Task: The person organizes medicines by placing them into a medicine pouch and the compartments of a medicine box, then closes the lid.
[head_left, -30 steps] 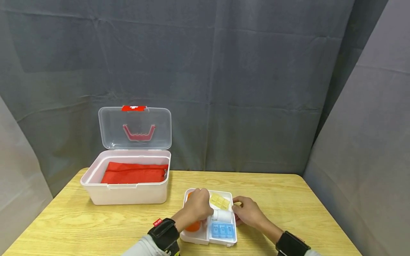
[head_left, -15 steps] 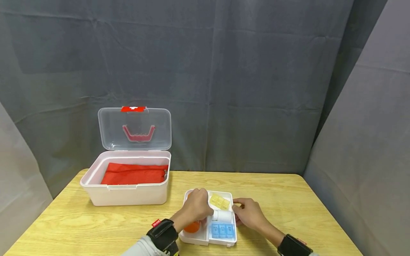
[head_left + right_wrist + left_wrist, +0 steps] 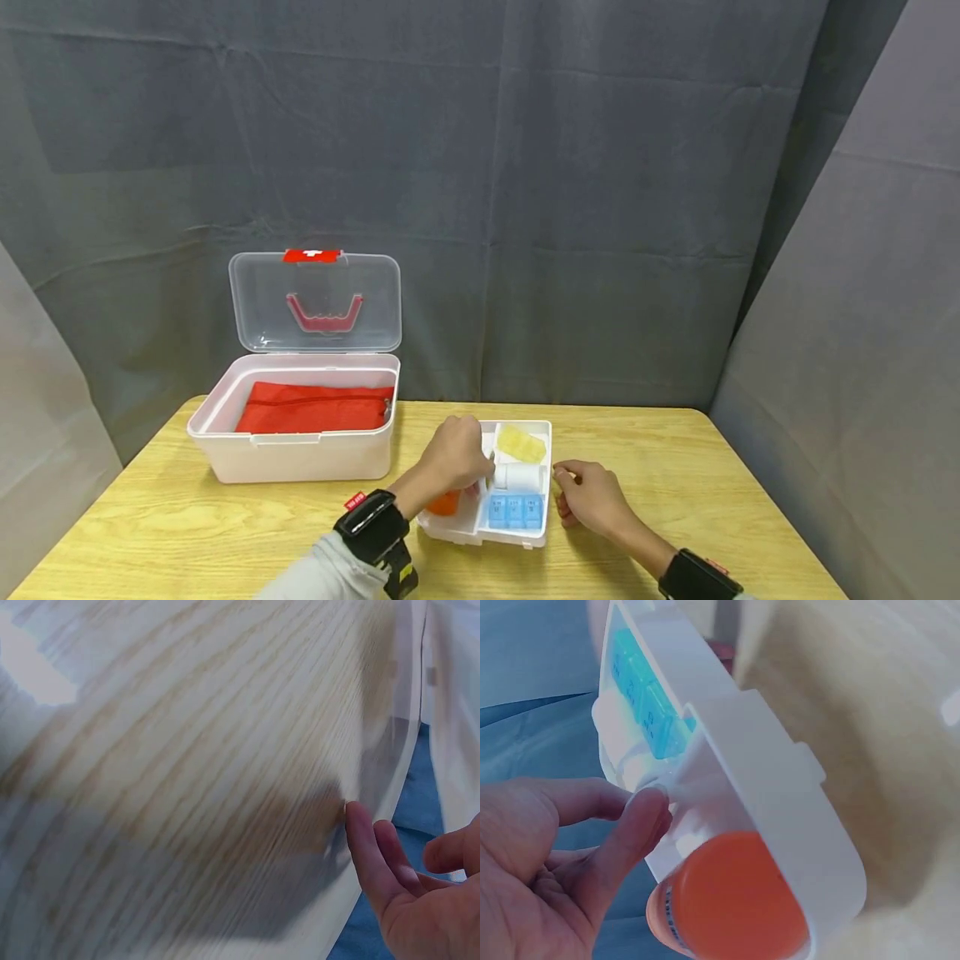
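Note:
My left hand (image 3: 456, 454) pinches the middle divider of a white compartment tray (image 3: 513, 538), thumb against fingertips. The tray hangs tilted, raised off the table. In its left part lies an orange bottle (image 3: 742, 900), partly hidden by the hand in the head view. The right part carries a yellow pill organizer (image 3: 521, 443), a white bottle (image 3: 519, 477) and a blue lettered pill organizer (image 3: 515, 511). Just right of the tray, apart from it, is my right hand (image 3: 596, 500), its fingers loosely bent and holding nothing; the right wrist view shows its fingertips (image 3: 356, 814) low over the wood.
Back left on the wooden table (image 3: 660, 450) stands a white box (image 3: 300, 458) with its clear lid (image 3: 322, 279) raised. Inside lies a red zip pouch (image 3: 315, 408). Grey cloth (image 3: 600, 208) hangs behind the table and along its sides.
My left hand has lifted the tray, with everything in it, slightly up and left. My right hand has come away from the tray's right edge.

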### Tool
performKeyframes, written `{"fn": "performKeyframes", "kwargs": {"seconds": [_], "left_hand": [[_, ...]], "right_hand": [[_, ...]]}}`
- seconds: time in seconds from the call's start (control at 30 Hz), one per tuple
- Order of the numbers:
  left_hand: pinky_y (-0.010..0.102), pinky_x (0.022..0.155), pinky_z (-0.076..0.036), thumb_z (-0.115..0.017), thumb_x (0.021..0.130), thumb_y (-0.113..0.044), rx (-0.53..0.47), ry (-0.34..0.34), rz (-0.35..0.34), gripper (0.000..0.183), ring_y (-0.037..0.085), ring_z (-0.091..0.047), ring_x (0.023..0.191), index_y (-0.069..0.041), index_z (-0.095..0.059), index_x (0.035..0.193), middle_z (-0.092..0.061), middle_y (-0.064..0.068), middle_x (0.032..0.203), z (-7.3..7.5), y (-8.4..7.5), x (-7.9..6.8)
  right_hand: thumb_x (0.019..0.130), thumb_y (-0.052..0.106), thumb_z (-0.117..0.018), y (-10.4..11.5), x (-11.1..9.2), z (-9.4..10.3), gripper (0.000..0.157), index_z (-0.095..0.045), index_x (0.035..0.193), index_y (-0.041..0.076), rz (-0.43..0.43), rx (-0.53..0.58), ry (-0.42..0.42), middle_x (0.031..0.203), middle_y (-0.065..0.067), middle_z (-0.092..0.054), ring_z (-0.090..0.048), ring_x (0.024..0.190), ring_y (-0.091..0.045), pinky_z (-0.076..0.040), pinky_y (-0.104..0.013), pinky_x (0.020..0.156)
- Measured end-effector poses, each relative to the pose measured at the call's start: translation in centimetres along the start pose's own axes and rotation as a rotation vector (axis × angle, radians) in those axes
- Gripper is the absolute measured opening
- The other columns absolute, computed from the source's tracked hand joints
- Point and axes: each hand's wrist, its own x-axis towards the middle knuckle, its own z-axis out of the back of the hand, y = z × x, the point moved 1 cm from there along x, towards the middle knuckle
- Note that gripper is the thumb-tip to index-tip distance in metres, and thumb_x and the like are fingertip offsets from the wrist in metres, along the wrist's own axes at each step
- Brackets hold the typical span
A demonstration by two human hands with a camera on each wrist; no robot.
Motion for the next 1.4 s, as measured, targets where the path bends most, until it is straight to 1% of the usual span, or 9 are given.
{"fn": "performKeyframes", "kwargs": {"seconds": [0.2,0.37,0.5,0.67,0.83,0.93,1.13,1.23,1.4], "left_hand": [[0.016,0.034,-0.036,-0.072,0.079,-0.004,0.032,-0.005,0.027,0.027,0.017,-0.063,0.038,-0.005,-0.062,0.054,-0.055,0.000,0.041,4.3,-2.3,1.0],[0.018,0.033,-0.040,-0.070,0.079,-0.003,0.074,-0.027,0.056,0.018,0.018,-0.063,0.038,-0.004,-0.064,0.062,-0.057,0.004,0.045,8.6,-4.0,1.8],[0.019,0.033,-0.041,-0.068,0.079,-0.002,0.156,-0.058,0.069,0.017,0.016,-0.060,0.037,-0.004,-0.063,0.063,-0.060,0.005,0.048,12.0,-4.5,2.2],[0.020,0.036,-0.045,-0.067,0.082,-0.004,0.214,-0.062,0.096,0.012,0.017,-0.063,0.041,-0.002,-0.065,0.070,-0.063,0.010,0.060,15.3,-4.5,2.4],[0.022,0.039,-0.048,-0.070,0.084,-0.008,0.235,-0.052,0.165,0.011,0.020,-0.065,0.046,0.001,-0.066,0.082,-0.064,0.013,0.066,17.6,-3.3,2.6],[0.023,0.040,-0.049,-0.071,0.085,-0.010,0.246,-0.065,0.205,0.015,0.021,-0.065,0.047,0.003,-0.066,0.089,-0.064,0.015,0.071,18.6,-2.2,2.8],[0.025,0.042,-0.051,-0.066,0.084,-0.008,0.254,-0.099,0.253,0.016,0.023,-0.067,0.050,0.005,-0.065,0.093,-0.065,0.019,0.078,20.3,0.8,3.1],[0.028,0.046,-0.051,-0.065,0.081,-0.007,0.278,-0.129,0.278,0.015,0.029,-0.066,0.062,0.004,-0.065,0.090,-0.064,0.020,0.083,21.2,2.5,2.9],[0.037,0.061,-0.051,-0.064,0.079,-0.010,0.320,-0.151,0.361,0.016,0.037,-0.060,0.085,0.003,-0.065,0.088,-0.063,0.022,0.090,22.0,5.2,2.6]], "right_hand": [[0.101,0.008,-0.054,0.4,0.1,-0.1,0.031,-0.065,0.125,-0.008,0.035,-0.044,-0.003,0.066,-0.014,-0.065,-0.066,0.054,-0.023,-0.060,-0.037,0.053],[0.100,0.009,-0.054,1.1,0.4,-0.6,0.033,-0.063,0.127,-0.009,0.090,-0.099,0.018,0.064,-0.010,-0.066,-0.063,0.051,-0.019,-0.049,-0.026,0.044],[0.101,0.008,-0.053,2.1,0.7,-1.3,0.033,-0.063,0.127,-0.009,0.142,-0.109,0.049,0.061,-0.010,-0.065,-0.054,0.045,-0.014,-0.035,-0.019,0.041],[0.101,0.011,-0.056,4.0,1.1,-2.4,0.031,-0.065,0.124,-0.008,0.201,-0.119,0.072,0.073,-0.012,-0.071,-0.063,0.052,-0.021,-0.039,-0.022,0.043],[0.099,0.014,-0.061,7.0,1.6,-3.8,0.030,-0.068,0.120,-0.005,0.297,-0.175,0.062,0.088,-0.012,-0.076,-0.070,0.067,-0.021,-0.049,-0.028,0.050],[0.098,0.017,-0.063,9.1,1.7,-4.8,0.031,-0.069,0.120,-0.003,0.331,-0.178,0.073,0.095,-0.015,-0.076,-0.072,0.078,-0.024,-0.057,-0.033,0.060],[0.099,0.022,-0.062,12.3,1.8,-6.9,0.035,-0.067,0.126,0.001,0.358,-0.140,0.114,0.102,-0.014,-0.076,-0.073,0.087,-0.027,-0.060,-0.038,0.070],[0.098,0.023,-0.062,13.7,1.9,-7.8,0.036,-0.067,0.127,0.002,0.365,-0.110,0.114,0.100,-0.013,-0.076,-0.073,0.085,-0.025,-0.059,-0.038,0.069],[0.096,0.021,-0.065,15.4,2.2,-9.2,0.036,-0.067,0.127,0.001,0.353,-0.065,0.103,0.099,-0.014,-0.076,-0.073,0.083,-0.023,-0.058,-0.035,0.068]]}}
